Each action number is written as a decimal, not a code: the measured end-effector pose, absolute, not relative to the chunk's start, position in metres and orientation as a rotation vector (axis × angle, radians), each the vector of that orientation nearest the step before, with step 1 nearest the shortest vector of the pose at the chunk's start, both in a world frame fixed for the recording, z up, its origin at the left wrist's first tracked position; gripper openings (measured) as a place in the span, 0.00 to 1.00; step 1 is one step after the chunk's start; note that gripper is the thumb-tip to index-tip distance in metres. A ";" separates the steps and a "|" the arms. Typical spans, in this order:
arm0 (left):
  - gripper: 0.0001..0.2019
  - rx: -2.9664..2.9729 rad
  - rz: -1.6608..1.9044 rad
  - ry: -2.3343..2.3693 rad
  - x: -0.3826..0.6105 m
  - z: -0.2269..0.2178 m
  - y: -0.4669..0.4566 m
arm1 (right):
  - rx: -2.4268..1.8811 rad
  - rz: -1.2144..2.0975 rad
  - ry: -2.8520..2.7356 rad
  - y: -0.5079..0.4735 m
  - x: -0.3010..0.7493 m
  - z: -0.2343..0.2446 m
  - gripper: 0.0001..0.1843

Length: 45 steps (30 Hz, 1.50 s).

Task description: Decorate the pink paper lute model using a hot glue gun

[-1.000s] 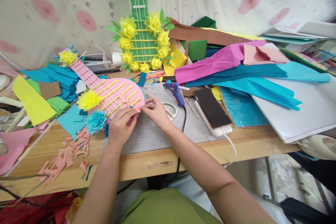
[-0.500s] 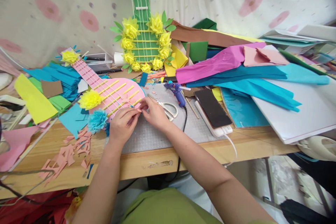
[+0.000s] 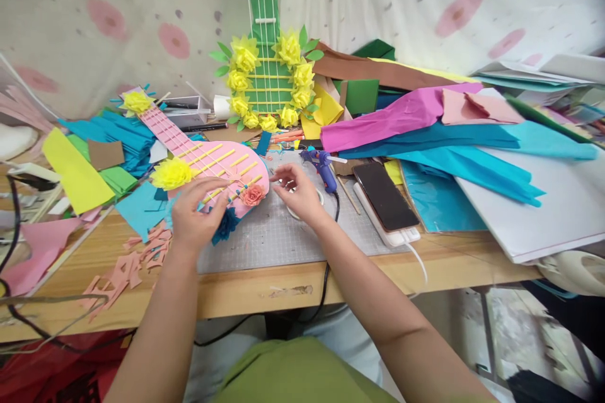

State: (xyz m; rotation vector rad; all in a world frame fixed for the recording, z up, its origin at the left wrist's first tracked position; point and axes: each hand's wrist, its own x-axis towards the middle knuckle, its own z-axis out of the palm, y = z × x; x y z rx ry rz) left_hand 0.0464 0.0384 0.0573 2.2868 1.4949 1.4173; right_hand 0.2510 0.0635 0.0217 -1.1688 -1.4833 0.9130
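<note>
A pink paper guitar lies tilted on the grey cutting mat, with yellow strips and white strings across it. On its lower end sit a coral-pink paper rose and a dark blue paper flower; a yellow paper flower is on its near side. My left hand is over the guitar's near edge, thumb and fingers apart, hiding most of a light blue flower. Just off the guitar's right end, my right hand hovers with fingers spread and nothing visible in them, partly covering the scissors.
A blue glue gun with its cord and a phone on a white power bank lie to the right. Behind stands a green paper guitar with yellow flowers. Coral paper scraps lie at left; folded crepe paper is piled at right.
My hands have moved apart from where they met at the guitar's lower edge. The coral-pink rose now shows uncovered there, and the view has shifted slightly left.
</note>
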 end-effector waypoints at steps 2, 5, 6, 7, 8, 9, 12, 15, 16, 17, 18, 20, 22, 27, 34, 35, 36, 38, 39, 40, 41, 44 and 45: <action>0.06 2.089 1.532 1.555 0.037 0.068 0.048 | -1.188 0.919 -1.385 0.068 0.260 0.020 0.12; 0.10 1.700 1.585 1.626 0.027 0.083 0.069 | -1.163 0.940 -1.297 0.074 0.274 0.017 0.11; 0.11 1.618 1.563 1.624 0.024 0.087 0.077 | -1.149 0.956 -1.285 0.076 0.278 0.017 0.11; 0.13 1.567 1.533 1.619 0.022 0.089 0.085 | -1.141 0.977 -1.280 0.077 0.283 0.017 0.10; 0.14 1.553 1.463 1.627 0.021 0.091 0.092 | -1.142 0.994 -1.281 0.078 0.287 0.018 0.08; 0.15 1.574 1.375 1.639 0.019 0.091 0.098 | -1.148 1.006 -1.289 0.078 0.291 0.019 0.07; 0.15 1.833 0.970 1.596 0.017 0.086 0.111 | -1.188 0.992 -1.369 0.075 0.303 0.024 0.05; 0.14 2.040 0.739 1.609 0.018 0.079 0.115 | -1.248 0.959 -1.564 0.071 0.318 0.030 0.06; 0.13 2.079 0.720 1.647 0.019 0.076 0.116 | -1.279 0.953 -1.635 0.070 0.325 0.032 0.06; 0.13 2.111 0.704 1.686 0.020 0.074 0.116 | -1.318 0.951 -1.700 0.069 0.332 0.034 0.06; 0.13 2.141 0.682 1.716 0.022 0.072 0.117 | -1.365 0.952 -1.752 0.068 0.339 0.035 0.06; 0.13 2.170 0.625 1.771 0.026 0.069 0.117 | -1.478 0.958 -1.803 0.067 0.352 0.036 0.05; 0.16 2.154 0.548 1.827 0.030 0.067 0.118 | -1.588 0.959 -1.805 0.068 0.361 0.036 0.06; 0.15 2.073 0.450 1.893 0.034 0.070 0.119 | -1.777 0.830 -1.719 0.069 0.360 0.033 0.07; 0.15 2.052 0.403 2.047 0.021 0.077 0.131 | -1.813 0.490 -1.584 0.078 0.359 0.012 0.17; 0.16 2.072 0.371 2.023 0.020 0.076 0.134 | -1.773 0.452 -1.575 0.081 0.359 0.007 0.19; 0.16 2.102 0.340 1.983 0.020 0.074 0.137 | -1.732 0.420 -1.571 0.083 0.357 0.002 0.20; 0.15 2.176 0.283 1.900 0.022 0.072 0.144 | -1.669 0.388 -1.573 0.088 0.352 -0.006 0.23; 0.13 2.206 0.256 1.870 0.024 0.071 0.147 | -1.659 0.385 -1.568 0.090 0.348 -0.009 0.24; 0.12 2.226 0.229 1.852 0.025 0.071 0.149 | -1.665 0.388 -1.553 0.091 0.344 -0.011 0.24; 0.11 2.234 0.210 1.843 0.026 0.070 0.152 | -1.682 0.389 -1.533 0.092 0.341 -0.013 0.24; 0.08 2.194 0.203 1.846 0.028 0.072 0.155 | -1.752 0.383 -1.484 0.095 0.336 -0.017 0.24; 0.07 2.183 0.211 1.849 0.027 0.073 0.156 | -1.763 0.382 -1.485 0.095 0.336 -0.018 0.23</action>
